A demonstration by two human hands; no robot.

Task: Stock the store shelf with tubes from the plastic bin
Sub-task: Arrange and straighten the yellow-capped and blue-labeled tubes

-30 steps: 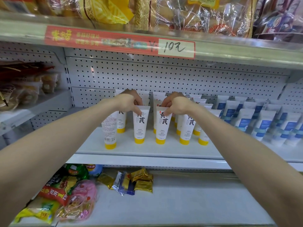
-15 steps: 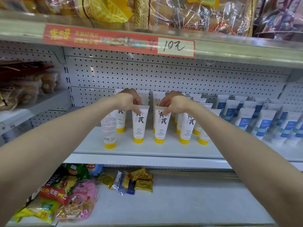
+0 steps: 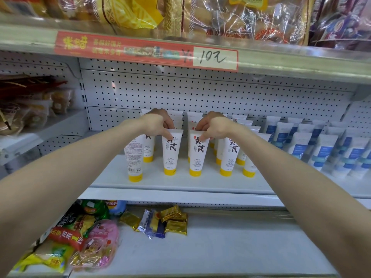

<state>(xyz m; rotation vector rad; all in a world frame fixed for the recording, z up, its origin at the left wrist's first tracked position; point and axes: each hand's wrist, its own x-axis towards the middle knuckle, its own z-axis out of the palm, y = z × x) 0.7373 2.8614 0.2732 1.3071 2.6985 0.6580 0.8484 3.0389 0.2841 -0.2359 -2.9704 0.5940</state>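
left hand (image 3: pixel 158 125) pinches front tube (image 3: pixel 172 151) | right hand (image 3: pixel 212 128) pinches next tube (image 3: pixel 197 155) | shelf (image 3: pixel 180 182) several rows stocked | bin unseen

tubes (image 3: pixel 172 151) upright in rows on shelf (image 3: pixel 180 182)

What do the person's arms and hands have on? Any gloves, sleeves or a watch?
Nothing that shows. The left hand and right hand are bare, with no gloves and no rings to be seen. The left forearm and right forearm are bare too: no sleeve reaches into view, and no watch or bracelet shows on either wrist.
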